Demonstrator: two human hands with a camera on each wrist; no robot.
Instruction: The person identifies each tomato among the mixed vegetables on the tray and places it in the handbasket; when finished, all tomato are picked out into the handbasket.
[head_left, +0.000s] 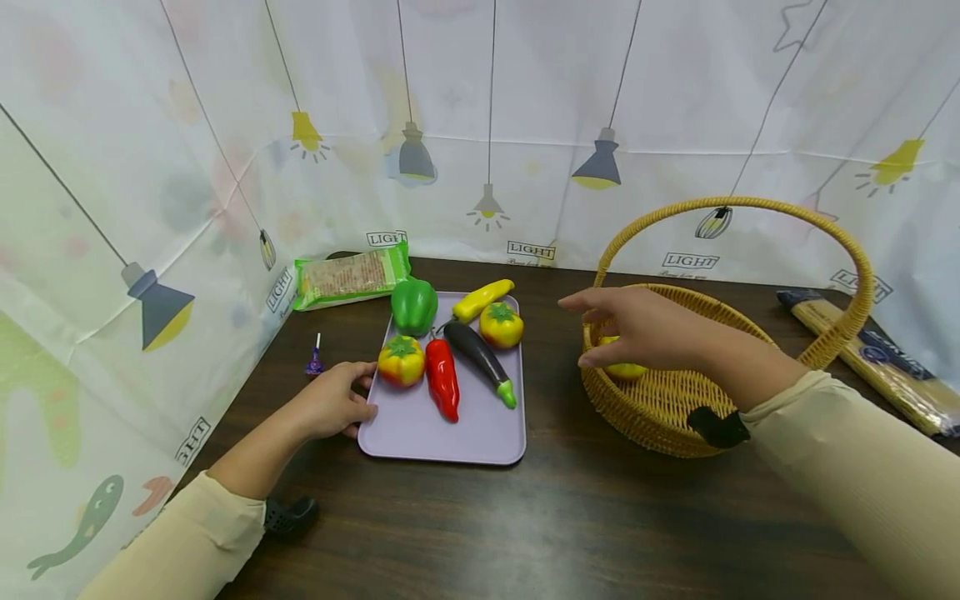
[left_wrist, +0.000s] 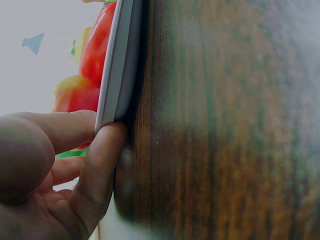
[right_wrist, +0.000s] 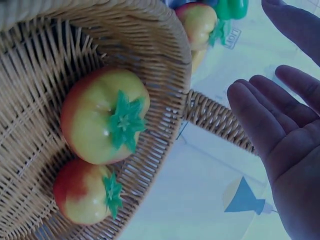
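My left hand pinches the left rim of a lilac tray, thumb above and finger beneath in the left wrist view. On the tray lie a green bell pepper, a yellow pepper, a red pepper, an eggplant and two toy tomatoes, one at the left, one at the right. Over the left side of a wicker basket, my right hand is held with fingers extended and nothing in it. Two more yellow-red tomatoes sit inside the basket.
The basket's tall handle arches up on the right. A green-edged packet lies behind the tray, and a small purple lollipop to its left. Beyond the basket is a long packet. Printed curtains enclose the dark table.
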